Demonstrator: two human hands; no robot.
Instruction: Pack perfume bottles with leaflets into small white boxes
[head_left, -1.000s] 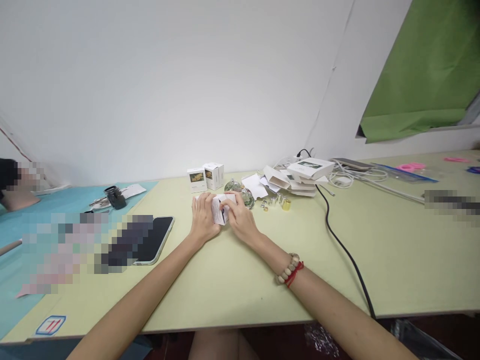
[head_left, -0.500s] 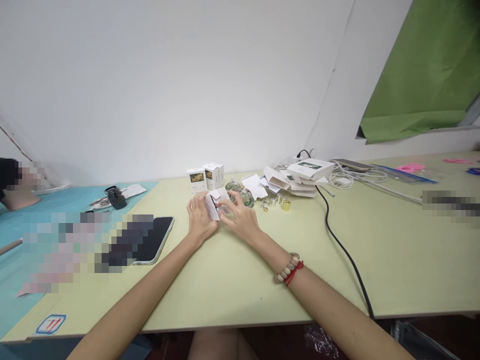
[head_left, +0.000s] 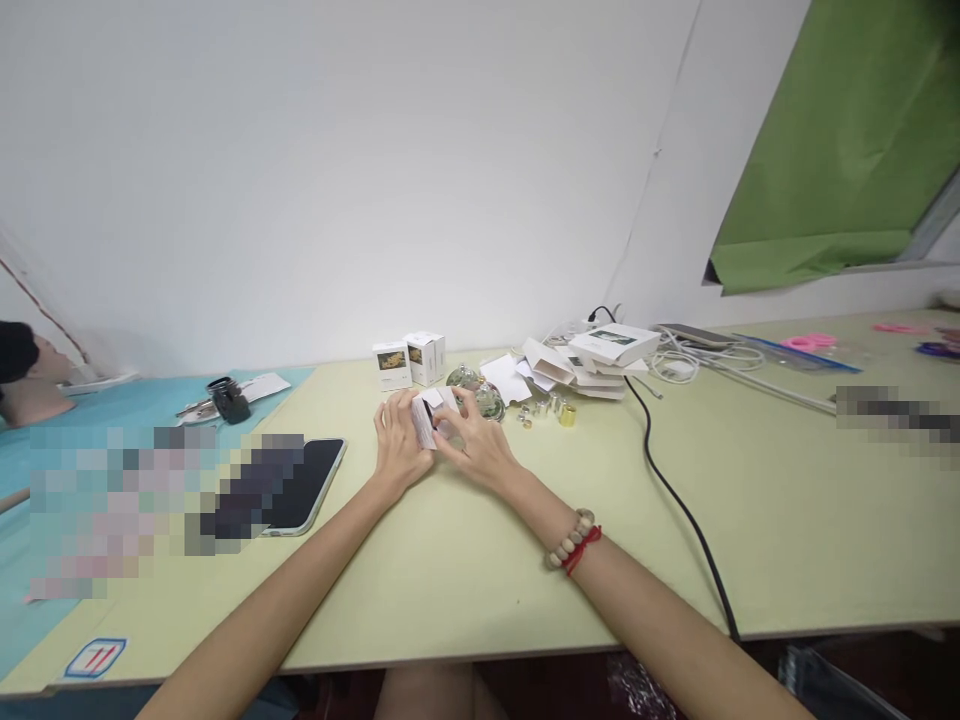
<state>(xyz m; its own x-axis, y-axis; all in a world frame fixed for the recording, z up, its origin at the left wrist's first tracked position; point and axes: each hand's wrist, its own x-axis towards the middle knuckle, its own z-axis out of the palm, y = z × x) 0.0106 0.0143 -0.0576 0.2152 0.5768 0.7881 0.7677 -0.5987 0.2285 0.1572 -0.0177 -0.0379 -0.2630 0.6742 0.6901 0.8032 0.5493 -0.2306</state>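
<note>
While both your hands meet at the middle of the desk, your left hand clasps the small white carton from its left side | your right hand grips its right end, fingers curled over it | carton held low over the desk, just in front of the glass bottles | smartphone lies to the left, well apart.

Nothing legible: print on held box and standing boxes too small.
</note>
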